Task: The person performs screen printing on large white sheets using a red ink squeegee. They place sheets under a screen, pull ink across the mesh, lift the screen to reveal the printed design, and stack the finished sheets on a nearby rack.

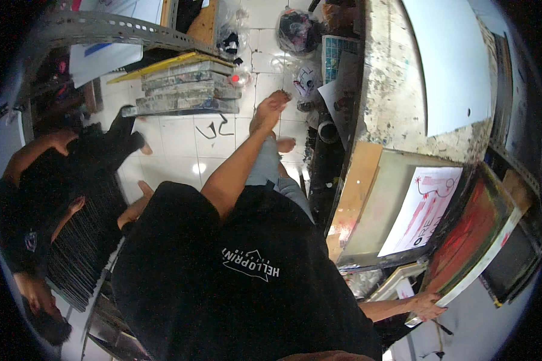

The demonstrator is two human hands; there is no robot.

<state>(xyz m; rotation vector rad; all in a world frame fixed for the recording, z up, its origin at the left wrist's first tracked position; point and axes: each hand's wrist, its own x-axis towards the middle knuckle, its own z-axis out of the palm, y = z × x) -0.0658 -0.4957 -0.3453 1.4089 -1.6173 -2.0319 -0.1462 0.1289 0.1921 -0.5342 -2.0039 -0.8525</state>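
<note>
At the right, my right hand (426, 307) is closed round the near end of a screen-printing frame (477, 269). The frame stands tilted, and its mesh is stained red and dark. My left hand (273, 103) hangs low past my jeans (260, 167), over the white floor tiles. Its fingers look loosely bent and apart, with nothing visible in them. Between my arms the black shirt (223, 313) on my body fills the lower middle. Beside the frame, a white sheet with red and black print (420, 207) lies on a pale board (376, 198).
A paint-spattered worktable (394, 90) carries a large pale-blue sheet (448, 66). To my left sits another person in black (27, 225). Stained slabs (190, 84) are stacked by metal shelving (96, 29). Plastic bags (298, 31) lie on the floor.
</note>
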